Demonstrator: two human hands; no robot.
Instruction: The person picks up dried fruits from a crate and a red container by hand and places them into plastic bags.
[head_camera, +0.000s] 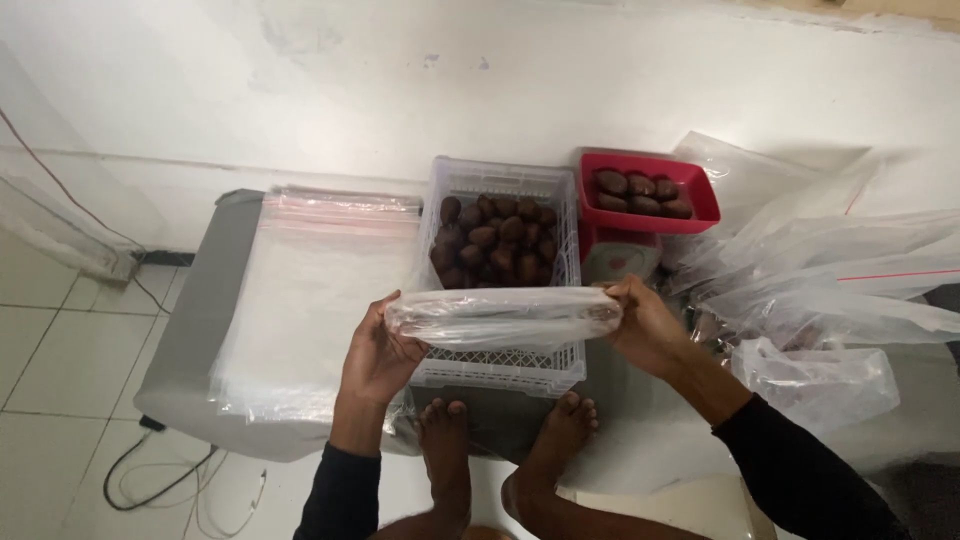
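Both hands stretch a clear plastic bag (503, 316) above a white crate (500, 365).
The left hand (378, 355) and right hand (645, 325) each close around one end of the bag; brown fruits (492, 240) fill the crate, a red scale tray (645, 190) stands behind right, and flat clear bags (310, 290) lie left.

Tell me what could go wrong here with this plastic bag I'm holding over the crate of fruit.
The clear plastic bag is held only at its ends by the left hand and right hand, so it might slip or sag into the white crate. The red tray of brown fruit sits high on the scale near the right hand; a bump could spill it.
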